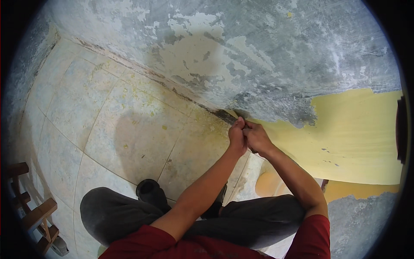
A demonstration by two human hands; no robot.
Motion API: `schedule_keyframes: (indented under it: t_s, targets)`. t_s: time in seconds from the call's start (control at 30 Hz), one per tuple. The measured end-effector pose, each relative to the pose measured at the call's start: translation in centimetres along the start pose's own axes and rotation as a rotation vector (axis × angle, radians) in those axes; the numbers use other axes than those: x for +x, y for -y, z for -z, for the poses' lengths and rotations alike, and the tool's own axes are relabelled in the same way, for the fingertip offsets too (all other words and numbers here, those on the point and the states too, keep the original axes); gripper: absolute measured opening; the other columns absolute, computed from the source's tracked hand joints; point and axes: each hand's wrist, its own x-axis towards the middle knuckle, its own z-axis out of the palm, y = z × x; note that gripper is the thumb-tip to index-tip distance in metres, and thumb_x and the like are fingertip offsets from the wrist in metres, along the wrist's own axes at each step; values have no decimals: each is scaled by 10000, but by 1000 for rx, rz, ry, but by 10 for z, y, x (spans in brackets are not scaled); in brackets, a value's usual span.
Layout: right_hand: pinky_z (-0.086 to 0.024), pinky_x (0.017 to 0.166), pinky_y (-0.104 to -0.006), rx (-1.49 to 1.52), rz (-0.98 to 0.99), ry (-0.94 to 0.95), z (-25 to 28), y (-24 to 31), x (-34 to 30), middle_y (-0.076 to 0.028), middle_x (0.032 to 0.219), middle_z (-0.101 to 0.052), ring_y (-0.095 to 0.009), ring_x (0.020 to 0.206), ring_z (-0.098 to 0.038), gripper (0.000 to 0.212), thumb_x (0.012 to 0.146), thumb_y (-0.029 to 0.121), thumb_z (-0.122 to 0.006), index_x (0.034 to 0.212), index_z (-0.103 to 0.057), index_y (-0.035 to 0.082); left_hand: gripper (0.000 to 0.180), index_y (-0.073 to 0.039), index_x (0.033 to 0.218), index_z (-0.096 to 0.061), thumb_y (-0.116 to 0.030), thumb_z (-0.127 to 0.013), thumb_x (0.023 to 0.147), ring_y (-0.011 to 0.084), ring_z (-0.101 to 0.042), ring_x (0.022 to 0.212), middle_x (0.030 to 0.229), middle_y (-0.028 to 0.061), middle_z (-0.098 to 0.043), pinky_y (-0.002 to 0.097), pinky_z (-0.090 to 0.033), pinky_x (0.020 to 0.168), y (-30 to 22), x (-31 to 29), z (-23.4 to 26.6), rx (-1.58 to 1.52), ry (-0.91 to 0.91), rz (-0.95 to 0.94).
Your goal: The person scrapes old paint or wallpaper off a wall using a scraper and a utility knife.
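Note:
Both my hands are closed and close together at the base of the wall, where bare grey plaster meets yellow paint. My right hand is wrapped round a narrow dark hand tool, mostly hidden by the fingers. Pressed beside it, my left hand grips at the same tool, its thumb toward the wall. The tool's working end is too small and dark to make out. The yellow paint has a ragged edge against the grey plaster, which carries pale patches.
Yellowish flakes lie on the tiled floor along the wall's foot. My bent legs in dark trousers are close below my forearms. Wooden furniture parts stand at the left edge. A dark object sits at the far right rim.

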Motion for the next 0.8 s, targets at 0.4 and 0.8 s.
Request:
schedule_keyframes:
  t_s: [0.4, 0.8]
  targets:
    - [-502, 637, -335, 115, 35, 0, 14, -25, -20, -152, 922, -650, -238, 661, -621, 530, 901, 186, -490, 1389, -438, -15, 182, -119, 1072, -563, -277, -485, 1028, 143, -569, 851, 907, 19, -592, 317, -477, 811, 14, -26, -36, -17, -152, -35]
    - [-439, 497, -280, 369, 132, 49, -8, -140, -12, -35, 768, -566, -125, 589, -534, 458, 1012, 213, -444, 1441, -332, 95, 479, -46, 1407, -459, -217, -596, 981, 88, -563, 747, 933, 26, -633, 242, -477, 672, 37, -33, -15, 704, -100, 84]
